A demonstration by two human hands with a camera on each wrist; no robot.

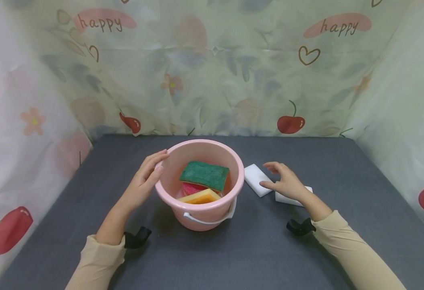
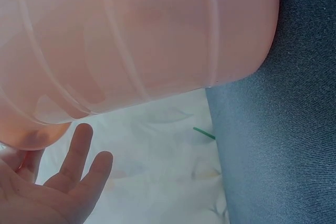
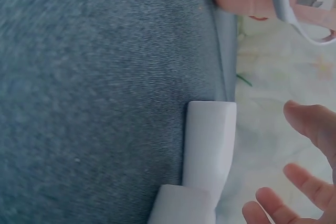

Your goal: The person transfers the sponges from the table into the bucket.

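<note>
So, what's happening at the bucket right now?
A person rests their left hand at the rim of a pink bucket. Inside lie a green-topped sponge, a pinkish-red piece partly hidden beneath it, and a yellow sponge at the near side. The right hand hangs with spread fingers, holding nothing, above two white blocks on the dark table, to the bucket's right.

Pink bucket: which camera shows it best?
The head view: the pink bucket shows nearly whole, handle included, with the sponges inside. The left wrist view has only its outside, cut off; the right wrist view, part of its side and handle.
</note>
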